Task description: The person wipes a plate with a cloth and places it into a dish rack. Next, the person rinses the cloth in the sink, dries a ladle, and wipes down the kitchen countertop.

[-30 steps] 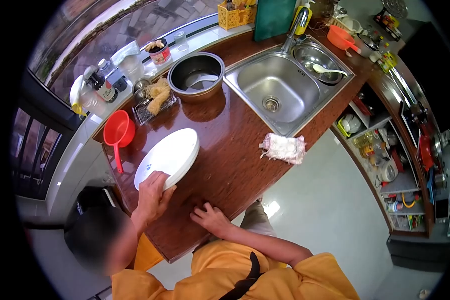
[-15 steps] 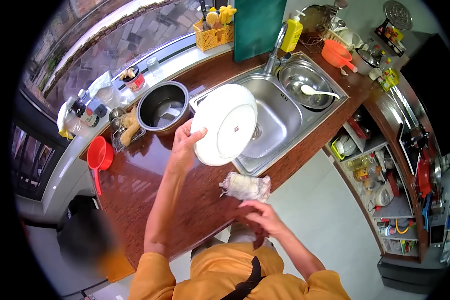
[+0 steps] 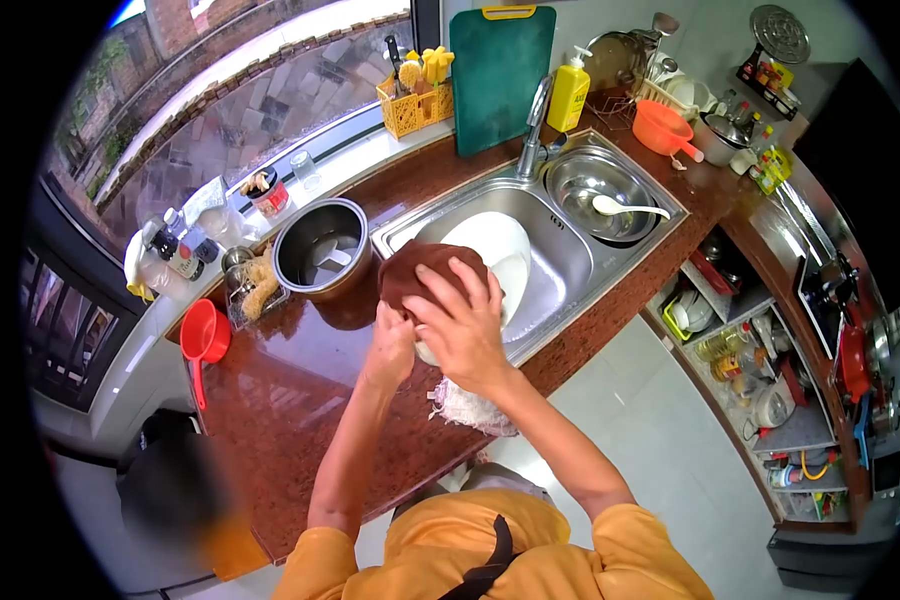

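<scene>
My left hand [image 3: 393, 345] grips the near left rim of a white oval plate [image 3: 505, 250], which is held tilted over the left sink basin. Laid over the plate's near part is a dark brown cloth [image 3: 410, 272]. My right hand [image 3: 462, 325] presses this cloth against the plate, its fingers spread across it. Part of the plate is hidden under the cloth and the hands. Just below my right wrist, a whitish rag [image 3: 470, 408] lies on the counter's front edge.
A dark inner pot [image 3: 320, 250] stands left of the sink [image 3: 560, 255]. A white spoon [image 3: 630, 208] rests in a metal bowl [image 3: 600, 185] in the right basin. A red dipper [image 3: 205, 330] sits at the counter's left; a yellow soap bottle [image 3: 570, 93] stands behind the tap [image 3: 533, 130].
My right hand has come up from the counter's front edge with the brown cloth onto the plate. The plate has tilted and now shows a different face.
</scene>
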{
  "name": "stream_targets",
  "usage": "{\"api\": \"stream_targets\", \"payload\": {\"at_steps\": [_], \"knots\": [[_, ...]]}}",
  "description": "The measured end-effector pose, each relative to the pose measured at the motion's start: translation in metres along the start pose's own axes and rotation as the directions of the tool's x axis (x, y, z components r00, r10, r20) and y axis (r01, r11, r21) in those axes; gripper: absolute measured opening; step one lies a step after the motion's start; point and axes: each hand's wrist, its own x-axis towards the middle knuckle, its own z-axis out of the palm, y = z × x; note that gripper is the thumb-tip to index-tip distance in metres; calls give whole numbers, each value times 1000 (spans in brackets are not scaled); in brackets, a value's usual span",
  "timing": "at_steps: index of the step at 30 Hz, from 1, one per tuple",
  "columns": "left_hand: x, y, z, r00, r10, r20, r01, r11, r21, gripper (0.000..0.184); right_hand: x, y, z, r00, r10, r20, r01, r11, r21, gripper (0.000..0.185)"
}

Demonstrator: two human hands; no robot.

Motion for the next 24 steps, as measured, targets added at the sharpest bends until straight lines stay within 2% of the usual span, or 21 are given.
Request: {"api": "stream_targets", "payload": {"at_steps": [1,2,3,5,7,9,10,12,13,15,16,17,19,21,23,24], "knots": [[1,11,-2,993,-34,116,21,994,108,33,3,-3,5,999,-40,-23,36,989,-143,30],[3,4,-21,990,-73,124,53,986,157,31,9,-1,4,998,-27,-57,18,987,-157,30],[4,-6,-37,985,-118,124,91,975,205,29,15,0,1,996,-9,-86,-5,986,-168,30],[-4,22,-7,984,-145,105,112,956,272,28,28,6,-9,984,19,-177,-54,979,-195,31],[-10,40,9,987,-135,84,103,945,312,28,43,33,-17,959,68,-273,-96,991,-90,32],[-10,49,11,994,-87,64,61,941,334,29,50,62,-22,939,241,-247,-208,966,154,32],[-10,52,10,996,-47,73,20,943,334,31,49,72,-22,912,354,-207,-275,902,332,33],[-10,59,11,999,-14,48,-1,956,293,32,35,95,-6,835,536,-124,-350,692,632,38],[-9,62,12,999,3,36,-13,962,272,33,21,107,8,767,639,-51,-407,547,732,41],[-6,67,13,999,34,28,-39,977,208,36,-3,98,27,678,734,-51,-411,435,801,44],[-5,68,18,998,56,2,-56,985,164,37,-4,68,24,668,743,-52,-371,392,842,48],[-4,70,20,997,77,-28,-73,990,124,38,-14,57,34,606,790,-90,-425,417,803,52],[1,65,14,995,102,-24,-99,991,91,38,-26,25,46,545,824,-151,-497,464,733,56],[6,60,18,987,142,-79,-138,989,57,36,-36,-12,53,594,787,-169,-577,563,592,56],[12,52,12,986,140,-95,-139,990,22,32,-47,-38,64,726,665,-173,-527,700,482,52],[14,48,6,986,132,-97,-131,991,21,31,-47,-47,63,825,532,-189,-428,808,406,49]]}}
